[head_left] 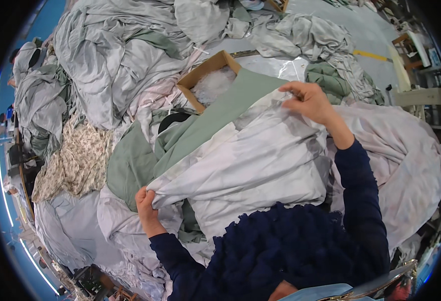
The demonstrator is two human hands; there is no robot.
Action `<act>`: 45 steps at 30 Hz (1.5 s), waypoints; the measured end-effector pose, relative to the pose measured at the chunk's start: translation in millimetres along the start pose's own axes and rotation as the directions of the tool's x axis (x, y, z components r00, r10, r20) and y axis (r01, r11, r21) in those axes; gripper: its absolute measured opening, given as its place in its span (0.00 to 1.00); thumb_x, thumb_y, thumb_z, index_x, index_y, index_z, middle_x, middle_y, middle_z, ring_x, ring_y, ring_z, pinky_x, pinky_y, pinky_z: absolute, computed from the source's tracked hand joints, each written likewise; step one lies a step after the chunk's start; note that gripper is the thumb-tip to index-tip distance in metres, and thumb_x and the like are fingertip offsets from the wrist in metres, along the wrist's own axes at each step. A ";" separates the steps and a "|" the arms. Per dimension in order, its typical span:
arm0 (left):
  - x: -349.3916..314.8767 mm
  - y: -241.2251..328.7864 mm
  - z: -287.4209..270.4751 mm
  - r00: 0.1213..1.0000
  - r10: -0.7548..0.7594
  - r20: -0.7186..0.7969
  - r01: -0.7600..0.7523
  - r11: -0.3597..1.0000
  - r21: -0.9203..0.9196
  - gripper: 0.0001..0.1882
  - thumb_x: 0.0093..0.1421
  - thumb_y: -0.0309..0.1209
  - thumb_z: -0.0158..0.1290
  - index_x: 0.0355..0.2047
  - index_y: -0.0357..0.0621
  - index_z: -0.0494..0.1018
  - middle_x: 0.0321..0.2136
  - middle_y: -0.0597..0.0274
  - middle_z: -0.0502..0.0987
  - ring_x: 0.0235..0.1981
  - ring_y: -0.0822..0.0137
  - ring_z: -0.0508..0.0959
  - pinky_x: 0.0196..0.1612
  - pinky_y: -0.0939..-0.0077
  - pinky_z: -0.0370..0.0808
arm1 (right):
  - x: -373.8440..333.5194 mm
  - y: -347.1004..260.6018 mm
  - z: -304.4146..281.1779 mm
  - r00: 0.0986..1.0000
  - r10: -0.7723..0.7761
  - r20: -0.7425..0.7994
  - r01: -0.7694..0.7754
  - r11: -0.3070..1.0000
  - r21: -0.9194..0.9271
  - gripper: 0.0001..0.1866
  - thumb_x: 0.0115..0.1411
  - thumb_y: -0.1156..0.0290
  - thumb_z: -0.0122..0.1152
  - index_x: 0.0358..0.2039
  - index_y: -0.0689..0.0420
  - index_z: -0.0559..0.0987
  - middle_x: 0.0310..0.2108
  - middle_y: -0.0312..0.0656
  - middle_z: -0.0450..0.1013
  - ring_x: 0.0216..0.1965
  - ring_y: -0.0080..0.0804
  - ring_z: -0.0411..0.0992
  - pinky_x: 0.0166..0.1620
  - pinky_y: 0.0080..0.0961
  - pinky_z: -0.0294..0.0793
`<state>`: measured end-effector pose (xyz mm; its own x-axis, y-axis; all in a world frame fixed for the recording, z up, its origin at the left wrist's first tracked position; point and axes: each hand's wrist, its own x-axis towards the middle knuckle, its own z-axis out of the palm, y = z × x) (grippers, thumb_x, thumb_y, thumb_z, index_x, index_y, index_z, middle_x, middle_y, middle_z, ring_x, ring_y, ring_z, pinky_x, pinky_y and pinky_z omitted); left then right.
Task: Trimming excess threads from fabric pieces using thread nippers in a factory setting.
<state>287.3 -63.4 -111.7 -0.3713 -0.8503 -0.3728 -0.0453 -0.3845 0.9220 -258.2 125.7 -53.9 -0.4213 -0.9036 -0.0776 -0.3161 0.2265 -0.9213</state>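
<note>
At the centre of the frame, the cloth (260,155) is stretching between two closed pinches: the left hand (148,206) is gripping its edge lower left, the right hand (312,103) upper right. Equal pulling is probably keeping this edge straight.

A blue wall (44,24) rises at left, white tube lights (4,188) glow along the edge, a yellow stripe (372,55) marks the grey floor (351,32), wooden-framed furniture (417,49) stands at upper right.
</note>
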 end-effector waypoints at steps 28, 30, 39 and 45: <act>19.3 -37.2 14.2 0.989 -0.144 0.038 0.133 0.967 0.216 0.02 0.58 0.24 0.56 0.29 0.38 0.78 0.25 0.73 0.77 0.25 0.82 0.70 0.29 0.85 0.65 | 212.1 -128.8 -100.8 0.889 -0.184 -0.420 0.160 0.983 -0.093 0.10 0.55 0.64 0.61 0.20 0.55 0.78 0.15 0.31 0.67 0.16 0.18 0.64 0.17 0.19 0.58; 12.4 -39.3 15.0 0.989 -0.148 -0.028 0.149 0.937 0.315 0.03 0.58 0.24 0.56 0.29 0.38 0.78 0.24 0.75 0.75 0.24 0.83 0.68 0.28 0.85 0.63 | 234.6 -130.3 -47.8 0.962 -0.210 -0.177 0.177 0.967 -0.186 0.11 0.54 0.67 0.61 0.22 0.62 0.78 0.16 0.38 0.72 0.16 0.22 0.68 0.20 0.22 0.66; 11.7 -43.8 36.6 0.994 -0.103 -0.036 0.109 0.948 0.300 0.05 0.58 0.25 0.55 0.27 0.37 0.75 0.20 0.78 0.69 0.22 0.84 0.64 0.26 0.85 0.60 | 286.3 -100.9 72.6 0.940 -0.066 0.334 0.132 0.975 -0.178 0.08 0.57 0.72 0.61 0.30 0.66 0.77 0.20 0.40 0.74 0.18 0.23 0.73 0.22 0.20 0.73; 9.0 -40.0 39.4 0.992 -0.113 -0.050 0.122 0.962 0.245 0.05 0.58 0.25 0.55 0.26 0.38 0.75 0.19 0.78 0.69 0.21 0.84 0.63 0.24 0.85 0.59 | 301.1 -84.6 99.8 0.914 -0.029 0.406 0.120 0.972 -0.202 0.08 0.54 0.73 0.60 0.32 0.65 0.79 0.23 0.40 0.76 0.20 0.25 0.75 0.25 0.21 0.74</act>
<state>249.2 -41.5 -147.8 -0.3170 -0.8184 -0.4794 -0.3164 -0.3852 0.8669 -273.4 -201.8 -37.4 -0.0310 -0.9795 -0.1989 -0.5292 0.1849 -0.8281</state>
